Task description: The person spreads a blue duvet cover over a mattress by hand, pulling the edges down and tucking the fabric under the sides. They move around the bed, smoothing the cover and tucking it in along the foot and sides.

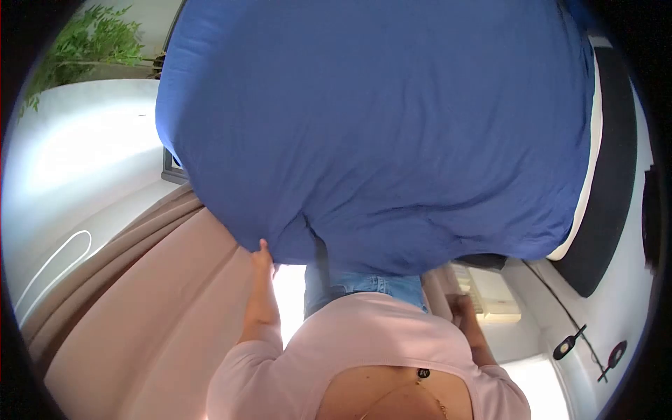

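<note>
A blue bed sheet [392, 105] spreads over the bed in front of me, with creases running toward its near edge. My left hand [263, 257] is closed on the sheet's near left corner, thumb pointing up, and the cloth pulls into folds from there. Lower on the right, my right hand [462, 306] hangs beside my body, next to a cream slatted item [490, 294]. It is dark and smeared, so I cannot tell how its fingers lie.
A long beige-pink curtain [154, 294] hangs at left, close to my left arm. Along the bed's right end stands a dark headboard [612, 161]. A black cable [553, 290] runs along the right wall toward dark fixtures [568, 343]. Green leaves [94, 38] show at upper left.
</note>
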Motion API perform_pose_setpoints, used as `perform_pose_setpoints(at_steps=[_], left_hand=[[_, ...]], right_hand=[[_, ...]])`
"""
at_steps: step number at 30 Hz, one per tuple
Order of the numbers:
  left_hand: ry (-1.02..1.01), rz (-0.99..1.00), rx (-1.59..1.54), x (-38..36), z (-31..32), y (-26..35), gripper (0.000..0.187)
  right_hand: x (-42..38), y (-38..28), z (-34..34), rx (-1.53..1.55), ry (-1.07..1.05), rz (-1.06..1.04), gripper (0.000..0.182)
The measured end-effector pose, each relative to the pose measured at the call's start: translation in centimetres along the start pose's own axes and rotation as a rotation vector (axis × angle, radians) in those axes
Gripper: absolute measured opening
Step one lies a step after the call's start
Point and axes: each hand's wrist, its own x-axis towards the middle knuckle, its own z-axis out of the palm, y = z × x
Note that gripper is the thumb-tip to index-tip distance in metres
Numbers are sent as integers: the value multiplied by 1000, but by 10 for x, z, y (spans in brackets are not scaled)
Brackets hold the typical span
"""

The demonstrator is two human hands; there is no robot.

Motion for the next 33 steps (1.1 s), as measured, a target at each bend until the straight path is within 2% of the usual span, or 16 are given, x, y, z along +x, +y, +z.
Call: perform_pose_setpoints(at_steps=[1, 3, 5, 7, 9, 10, 12, 13, 14, 16, 19, 22, 25, 28, 29, 33], left_hand=[[233, 100, 254, 41, 13, -20, 71], [288, 264, 553, 27, 28, 9, 84], [407, 490, 628, 1, 58, 56, 80], [356, 1029, 519, -24, 85, 98, 79], [208, 1328, 549, -66, 115, 138, 77], [99, 1365, 670, -84, 127, 149, 77], [-165, 1452, 922, -114, 159, 158, 77], [-308, 1369, 1110, -119, 172, 154, 78], [-318, 1434, 1133, -114, 176, 145, 78], [-325, 1571, 1167, -91, 178, 140, 80], [-463, 1441, 1304, -95, 167, 158, 81], [-393, 1364, 1641, -138, 163, 190, 67], [-395, 1574, 1589, -143, 188, 210, 47], [-488, 1861, 1317, -174, 228, 210, 41], [-539, 1929, 1302, -180, 246, 210, 42], [-726, 2107, 1401, -238, 320, 203, 43]], right_hand=[[12, 6, -8, -65, 34, -18, 37], [48, -8, -15, -18, 207, -80, 38], [27, -99, 3, 402, 417, -59, 46], [41, -155, 12, 673, 357, -32, 78], [42, -211, 26, 1066, 109, 13, 99], [52, -225, 34, 1066, 40, 47, 94], [89, -209, 59, 783, 30, -253, 77], [74, -227, 72, 989, 182, -219, 57], [54, -247, 84, 1181, 346, -214, 40], [49, -210, 76, 174, 751, -358, 35], [9, -175, 43, 8, 461, -18, 36], [72, -79, 74, -192, 461, -138, 37], [57, -96, 65, 5, 355, -159, 36], [9, -153, 37, 657, 193, -141, 29], [18, -160, 32, 590, 237, -278, 30], [-12, -178, -16, 842, 451, -397, 28]])
